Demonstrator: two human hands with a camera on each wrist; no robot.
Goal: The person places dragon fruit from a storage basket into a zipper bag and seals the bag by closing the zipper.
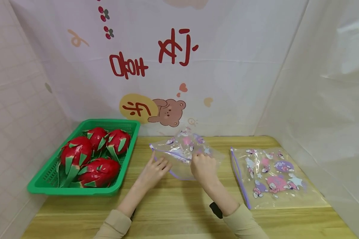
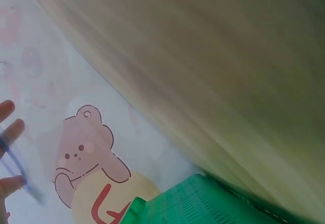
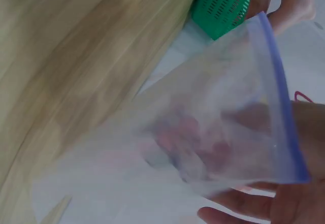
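Observation:
A clear zip bag with a purple strip and printed pink and purple figures is held up over the table, its mouth spread apart. My left hand pinches the purple edge near the slider end; in the left wrist view its fingers and thumb show around that edge. The right hand grips the bag by the other side of the mouth, fingers curled. Seen from the right wrist, the bag covers part of the right hand, and the left hand appears beyond it.
On the left stands a green plastic basket holding several red dragon fruits with green scales. A second printed zip bag lies flat on the wooden table at the right. Printed white sheeting hangs behind and at both sides.

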